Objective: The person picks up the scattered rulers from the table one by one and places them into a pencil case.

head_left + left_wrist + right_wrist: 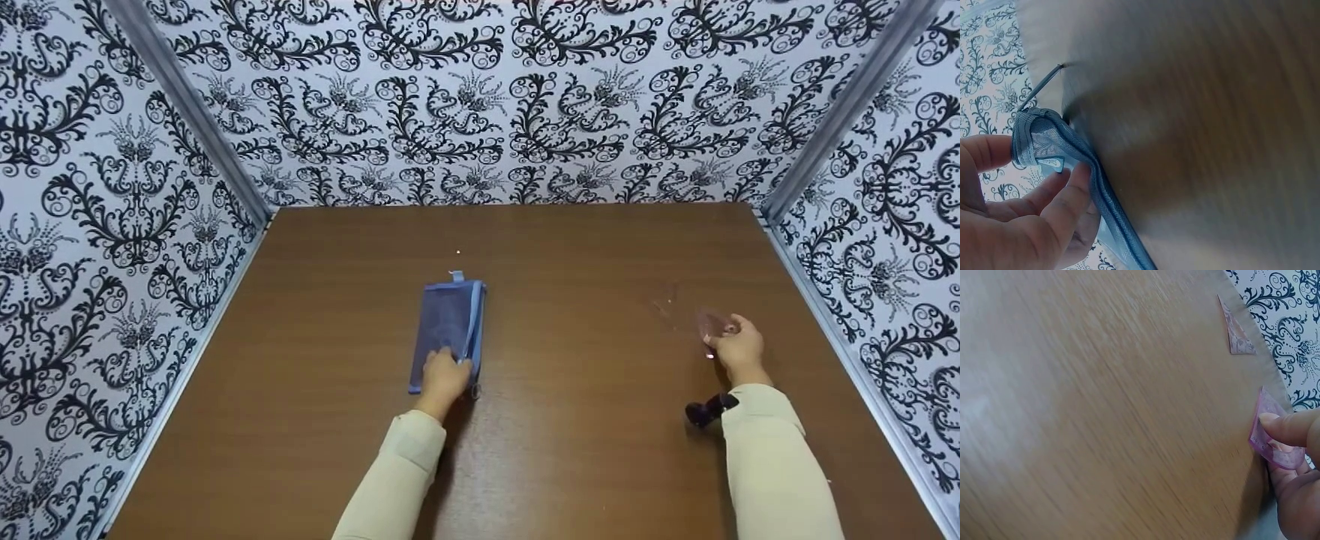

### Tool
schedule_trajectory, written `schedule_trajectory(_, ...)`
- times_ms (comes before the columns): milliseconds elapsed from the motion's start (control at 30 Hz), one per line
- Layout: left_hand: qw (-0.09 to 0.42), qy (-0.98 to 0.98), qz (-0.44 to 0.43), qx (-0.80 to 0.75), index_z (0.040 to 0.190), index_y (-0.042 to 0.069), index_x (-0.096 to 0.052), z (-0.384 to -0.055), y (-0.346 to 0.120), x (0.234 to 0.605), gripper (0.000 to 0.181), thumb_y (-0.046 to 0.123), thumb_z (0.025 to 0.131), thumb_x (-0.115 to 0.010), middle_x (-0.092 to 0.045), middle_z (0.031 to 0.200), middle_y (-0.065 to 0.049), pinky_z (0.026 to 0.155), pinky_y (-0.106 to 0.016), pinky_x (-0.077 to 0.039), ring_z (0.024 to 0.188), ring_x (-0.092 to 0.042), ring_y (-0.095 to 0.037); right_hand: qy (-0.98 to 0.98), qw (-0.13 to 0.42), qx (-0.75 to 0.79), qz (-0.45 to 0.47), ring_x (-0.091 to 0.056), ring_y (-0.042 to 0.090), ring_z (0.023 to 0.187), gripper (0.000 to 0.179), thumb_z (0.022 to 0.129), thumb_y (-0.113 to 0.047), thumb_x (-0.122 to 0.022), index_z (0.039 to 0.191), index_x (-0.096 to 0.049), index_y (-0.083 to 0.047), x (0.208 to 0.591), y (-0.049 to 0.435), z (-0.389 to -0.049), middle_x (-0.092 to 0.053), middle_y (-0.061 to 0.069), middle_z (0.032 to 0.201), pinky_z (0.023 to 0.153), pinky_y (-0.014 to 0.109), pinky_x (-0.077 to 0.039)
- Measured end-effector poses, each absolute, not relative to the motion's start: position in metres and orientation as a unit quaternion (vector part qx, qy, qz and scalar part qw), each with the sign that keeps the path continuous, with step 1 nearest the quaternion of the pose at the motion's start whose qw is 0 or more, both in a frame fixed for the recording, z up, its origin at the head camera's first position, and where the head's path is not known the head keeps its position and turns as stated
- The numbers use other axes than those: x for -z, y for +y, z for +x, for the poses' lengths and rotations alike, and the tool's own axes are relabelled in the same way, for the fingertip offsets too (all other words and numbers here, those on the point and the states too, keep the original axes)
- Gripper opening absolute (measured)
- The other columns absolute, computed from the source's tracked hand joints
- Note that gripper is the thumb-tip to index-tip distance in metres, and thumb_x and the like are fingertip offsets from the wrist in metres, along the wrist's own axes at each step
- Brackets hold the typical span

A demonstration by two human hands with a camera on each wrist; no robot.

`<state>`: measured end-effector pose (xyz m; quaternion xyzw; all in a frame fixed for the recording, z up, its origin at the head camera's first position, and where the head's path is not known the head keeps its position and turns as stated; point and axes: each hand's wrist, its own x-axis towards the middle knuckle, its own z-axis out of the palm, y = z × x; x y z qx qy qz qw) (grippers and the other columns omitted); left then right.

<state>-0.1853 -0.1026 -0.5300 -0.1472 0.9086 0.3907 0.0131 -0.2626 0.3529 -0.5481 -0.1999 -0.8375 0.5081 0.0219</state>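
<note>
A blue mesh zip pouch (pixel 442 315) lies on the brown table, left of the middle. My left hand (pixel 446 379) grips its near end. In the left wrist view, thumb and fingers hold the pouch's zipped edge (pixel 1107 197), and the mesh end (pixel 1044 140) bulges between them. A small loop tab (pixel 457 276) sticks out at the far end. On the right, my right hand (pixel 741 349) pinches a pink see-through protractor (pixel 1266 405) between thumb and fingers; the hand covers part of it. Beyond it a clear pinkish set square (pixel 1235 334) lies flat on the table.
The brown table (pixel 570 450) is bounded by patterned walls at the back (pixel 510 112), left and right, with metal strips along the side edges. A dark wrist camera (pixel 705 412) sits by the right cuff.
</note>
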Motion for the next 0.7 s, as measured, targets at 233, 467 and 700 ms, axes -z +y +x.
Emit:
schedule_trajectory(233,0.011,0.908,-0.147,-0.392,0.11,-0.01,-0.061,-0.1855,-0.1028,0.5298,0.038,0.018,0.085,-0.062,-0.056,0.112,-0.028,0.093,-0.052,-0.043,0.108,-0.054,-0.045,-0.825,0.027,-0.524,-0.209,-0.045,0.037,0.124,0.073,0.086,0.009,-0.061,0.147,-0.023,0.009,0.5489,0.3541,-0.2613,-0.042,0.029,0.137,0.072,0.012,-0.043)
schedule_trajectory(467,0.01,0.907,-0.147,-0.394,0.11,-0.009,-0.061,-0.1847,-0.1033,0.5289,0.037,0.017,0.084,-0.062,-0.056,0.11,-0.027,0.092,-0.052,-0.044,0.106,-0.054,-0.045,-0.806,0.021,-0.553,-0.208,-0.053,0.001,0.087,0.074,0.087,0.01,-0.058,0.15,-0.019,0.006,0.546,0.3569,-0.2582,-0.044,0.02,0.127,0.064,0.009,-0.045)
schedule_trajectory(700,0.021,0.904,-0.152,-0.398,0.117,-0.01,-0.058,-0.1846,-0.1032,0.5281,0.043,0.018,0.085,-0.062,-0.054,0.115,-0.028,0.094,-0.053,-0.043,0.111,-0.053,-0.046,-0.776,0.034,-0.593,-0.212,-0.051,-0.012,0.067,0.075,0.086,0.012,-0.058,0.149,-0.019,0.008,0.5434,0.3556,-0.2565,-0.046,0.017,0.116,0.065,0.008,-0.046)
